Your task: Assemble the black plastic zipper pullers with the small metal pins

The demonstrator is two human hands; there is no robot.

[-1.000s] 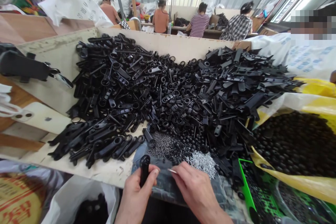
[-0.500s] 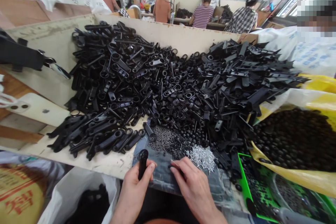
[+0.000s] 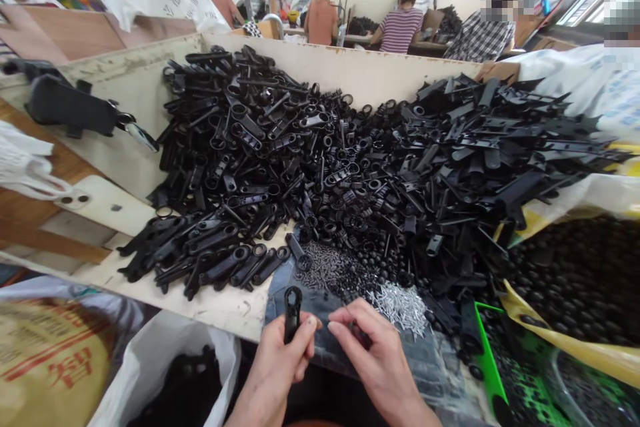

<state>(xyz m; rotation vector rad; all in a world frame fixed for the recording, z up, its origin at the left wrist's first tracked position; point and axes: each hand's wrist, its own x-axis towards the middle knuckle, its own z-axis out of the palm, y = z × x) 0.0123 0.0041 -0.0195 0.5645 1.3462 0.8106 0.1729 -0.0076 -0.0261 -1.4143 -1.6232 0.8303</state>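
Head view: left hand (image 3: 277,367) grips a black lever (image 3: 293,310) upright; right hand (image 3: 375,360) is pinched shut. Beyond both, black parts (image 3: 375,167) heap the worktop (image 3: 210,307); a yellow bag (image 3: 517,303) rightward holds beads (image 3: 585,273).

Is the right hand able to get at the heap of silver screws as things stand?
Probably yes. The silver screws lie uncovered just beyond the right hand, on the same surface, and nothing stands between them.

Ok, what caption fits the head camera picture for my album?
Left hand grips a black plastic part, right hand beside it, before a big pile of black parts.
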